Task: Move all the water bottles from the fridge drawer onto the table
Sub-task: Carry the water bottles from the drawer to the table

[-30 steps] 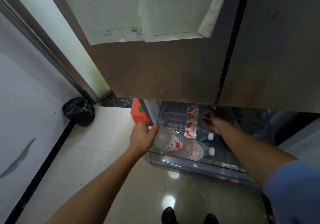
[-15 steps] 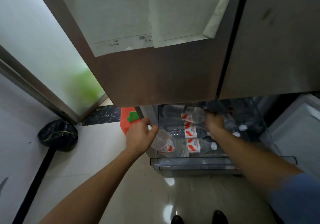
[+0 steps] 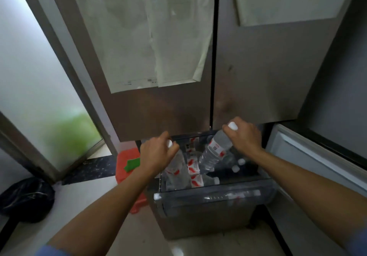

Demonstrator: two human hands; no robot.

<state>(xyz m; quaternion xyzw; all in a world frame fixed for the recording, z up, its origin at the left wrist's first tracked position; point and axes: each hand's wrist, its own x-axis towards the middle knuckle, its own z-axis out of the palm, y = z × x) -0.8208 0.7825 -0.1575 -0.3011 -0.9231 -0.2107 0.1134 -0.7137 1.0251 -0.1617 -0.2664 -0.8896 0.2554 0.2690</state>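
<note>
The fridge drawer [image 3: 208,197] stands pulled out at the bottom of the fridge, holding several clear water bottles [image 3: 195,171] with red-and-white labels and white caps. My left hand [image 3: 156,154] grips one bottle [image 3: 176,173] by its capped neck at the drawer's left side, the bottle hanging upright. My right hand [image 3: 245,136] holds another bottle [image 3: 215,150] by its neck, cap up, tilted and lifted above the bottles that lie in the drawer. The table is out of view.
The closed fridge doors [image 3: 248,67] with taped paper sheets [image 3: 143,37] rise right behind my hands. An orange-red container [image 3: 127,166] stands on the floor left of the drawer. A black bag [image 3: 25,198] lies at the far left. An open white panel [image 3: 317,162] is on the right.
Both hands have lifted their bottles by the necks up out of the drawer; the bottles now hang with caps up. The view has tilted up toward the fridge doors.
</note>
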